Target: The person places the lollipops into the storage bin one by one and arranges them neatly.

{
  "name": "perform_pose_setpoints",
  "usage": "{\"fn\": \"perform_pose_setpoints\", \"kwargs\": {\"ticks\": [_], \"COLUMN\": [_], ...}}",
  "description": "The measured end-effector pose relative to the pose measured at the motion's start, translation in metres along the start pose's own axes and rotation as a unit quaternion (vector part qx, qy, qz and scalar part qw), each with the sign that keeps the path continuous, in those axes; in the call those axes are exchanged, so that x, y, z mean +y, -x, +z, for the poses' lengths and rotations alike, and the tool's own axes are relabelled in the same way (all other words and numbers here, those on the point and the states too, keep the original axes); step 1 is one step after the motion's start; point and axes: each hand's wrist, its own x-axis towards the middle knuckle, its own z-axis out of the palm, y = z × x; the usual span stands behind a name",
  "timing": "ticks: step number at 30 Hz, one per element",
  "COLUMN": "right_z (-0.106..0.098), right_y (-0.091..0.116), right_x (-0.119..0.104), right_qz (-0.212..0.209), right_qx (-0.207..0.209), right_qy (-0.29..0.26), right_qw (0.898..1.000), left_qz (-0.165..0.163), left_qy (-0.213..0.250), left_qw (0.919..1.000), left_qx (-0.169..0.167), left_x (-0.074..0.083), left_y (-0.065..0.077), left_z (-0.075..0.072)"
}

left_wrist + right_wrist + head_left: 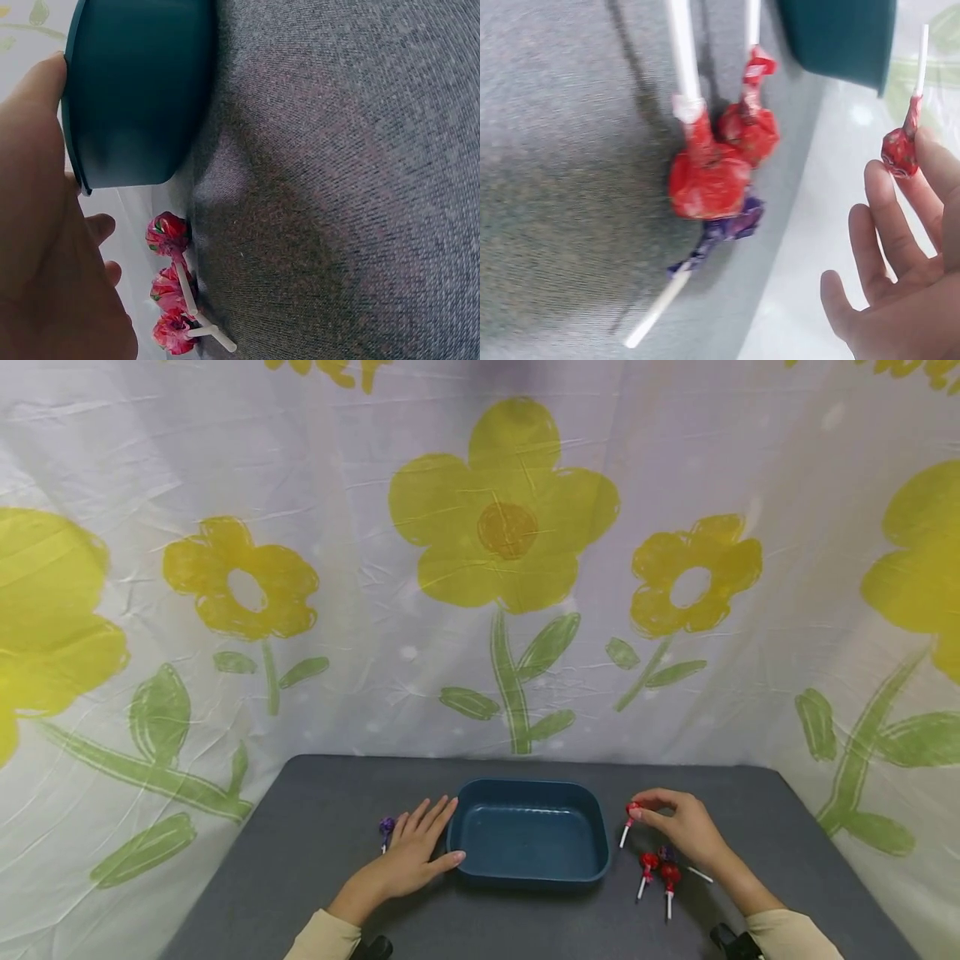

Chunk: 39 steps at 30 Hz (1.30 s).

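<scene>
A dark teal rectangular tray (528, 878) rests on the table. My left hand (412, 856) touches its left rim with fingers extended; in the left wrist view the thumb lies on the rim of the tray (135, 90). My right hand (678, 822) pinches a red-wrapped lollipop (630, 814) by its candy end, to the right of the tray. The right wrist view has this held lollipop (901, 150) with its white stick pointing up. Nearer me lie two red lollipops (670, 875) and a purple one (724, 229), close together.
A purple-wrapped lollipop (386, 827) is partly hidden beside my left hand. The left wrist view has several pinkish-red lollipops (169, 232) past that hand. Under everything is a grey cloth-covered table (337, 785), with a flower-printed sheet (360, 677) hanging behind.
</scene>
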Motion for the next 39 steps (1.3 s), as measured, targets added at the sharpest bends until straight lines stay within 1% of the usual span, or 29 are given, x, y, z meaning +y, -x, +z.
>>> {"fn": "perform_pose_setpoints", "kwargs": {"ticks": [4,7,14,17,20,25,29,32,35,39], "right_z": [-0.003,-0.005,-0.005,-0.001,0.002,0.009,0.012,0.016,0.019,0.024], "right_y": [-0.004,-0.007,-0.014,-0.017,-0.02,-0.023,-0.025,-0.026,-0.029,-0.032], "right_x": [-0.008,-0.015,-0.029,-0.034,-0.037,-0.043,-0.05,-0.053,-0.056,-0.06], "right_qz": [-0.012,-0.012,-0.021,-0.017,-0.026,-0.031,-0.044,-0.055,-0.059,-0.057], "right_qx": [0.002,0.003,-0.008,-0.015,-0.022,-0.031,-0.036,-0.035,-0.036,-0.043], "right_qy": [0.002,-0.006,0.003,-0.005,-0.008,-0.027,-0.045,-0.044,-0.038,-0.044], "right_qw": [1.0,1.0,1.0,1.0,0.999,0.999,0.997,0.997,0.997,0.996], "left_qz": [0.001,0.001,0.0,0.004,0.006,0.002,-0.001,-0.002,-0.003,-0.006], "left_qy": [0.001,-0.001,-0.007,-0.008,-0.01,-0.012,-0.008,-0.004,0.003,0.01], "left_qw": [1.0,1.0,1.0,0.9999,0.9999,0.9999,1.0,1.0,0.9999,0.9997], "left_qx": [-0.003,-0.002,-0.005,-0.007,-0.006,-0.002,-0.006,-0.009,-0.015,-0.021], "left_x": [0.0,0.0,0.002,0.005,0.006,0.007,0.007,0.007,0.006,0.006], "left_y": [0.0,0.0,-0.002,-0.003,-0.003,-0.004,-0.004,-0.004,-0.004,-0.004], "left_z": [0.0,0.0,-0.002,-0.002,-0.003,-0.004,-0.004,-0.004,-0.003,-0.004]}}
